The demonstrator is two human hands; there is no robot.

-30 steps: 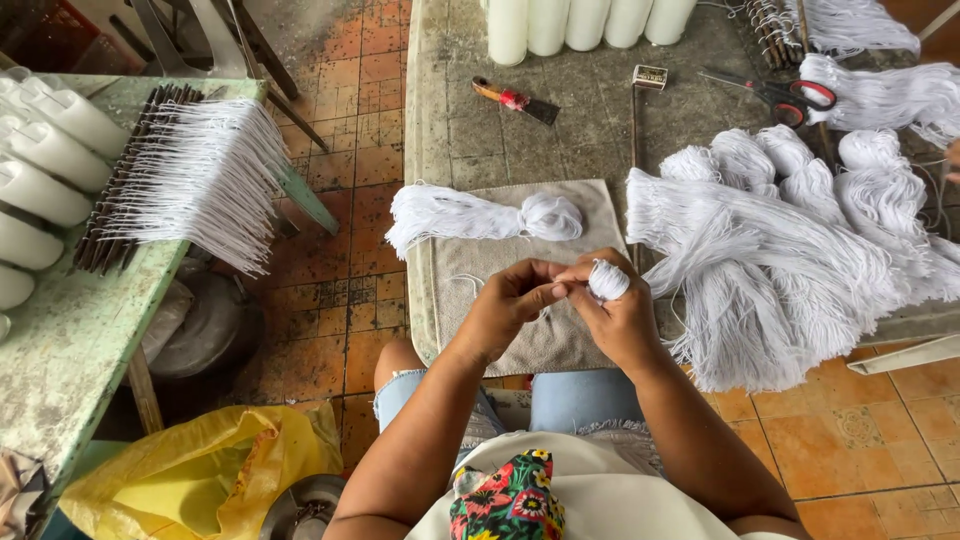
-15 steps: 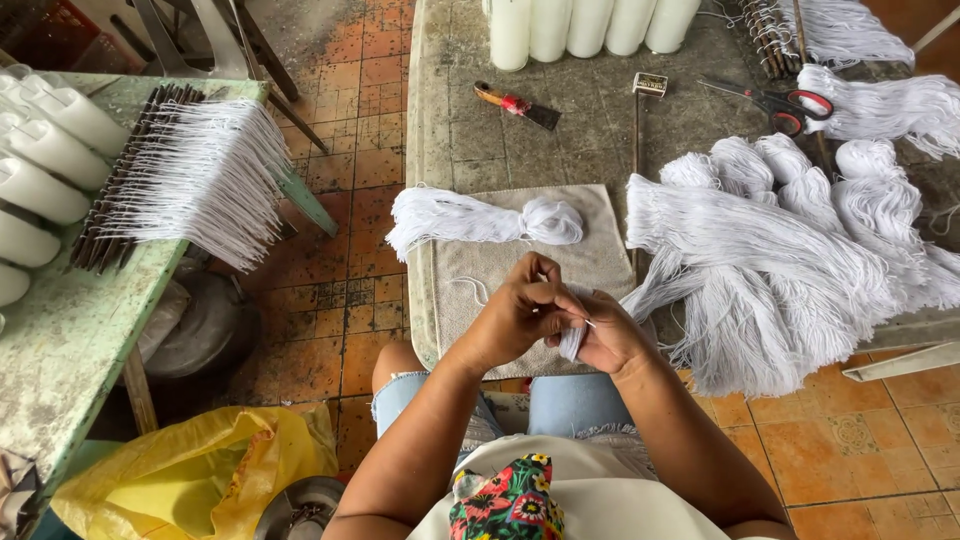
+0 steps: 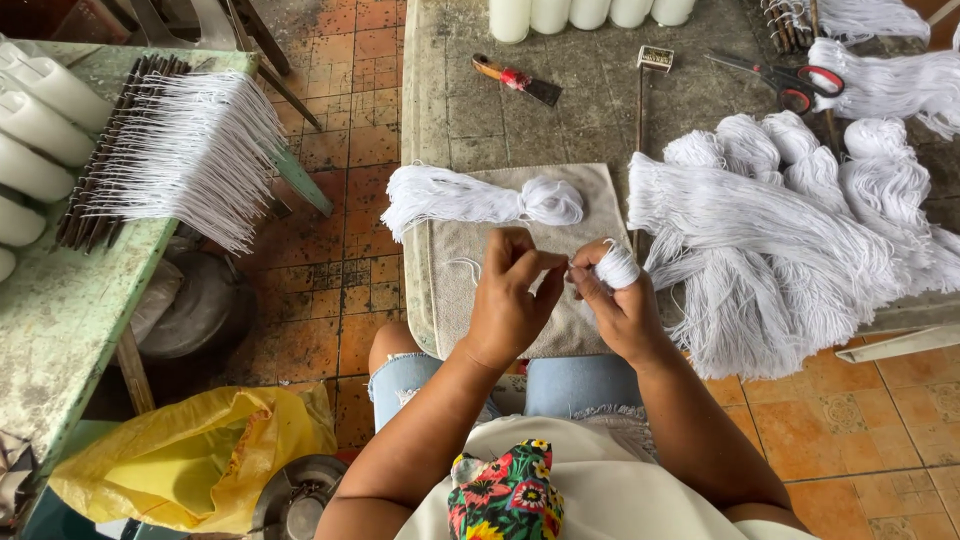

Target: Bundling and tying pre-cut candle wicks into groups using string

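Right hand (image 3: 622, 305): fingers closed around a small wound coil of white cotton string (image 3: 617, 267), which sits on the fingertips just above the near edge of the desk.

Left hand (image 3: 512, 300): thumb and forefinger pinched together on the loose end of the same string, touching the right fingertips at 3 o'clock.

Judgement on handling: an even wrap appears to depend on keeping the pinched end taut and laying each turn beside the last; a slack end would likely let the coil slip off the fingers.

Beige folded cloth mat (image 3: 470, 250): lies under both hands.

Tied hank of white string with a knotted head (image 3: 480, 197): at 12 o'clock from the hands, resting on the mat, apart from them.

Large heap of loose white string hanks (image 3: 780, 240): at 2 to 3 o'clock, just beside the right hand, spilling over the desk's near edge.

Worn grey concrete desk (image 3: 580, 120): carries all of the above.

Red-handled scraper (image 3: 517, 79): at 12 o'clock, well apart.

Red-handled scissors (image 3: 790, 80): at 1 o'clock, far side.

Row of white candles (image 3: 590, 12): at the far edge.

Green side desk (image 3: 60, 310): at 9 o'clock, holding a rack of white wicks (image 3: 180, 150).

Yellow plastic bag (image 3: 190, 460): at 8 o'clock, on the floor.
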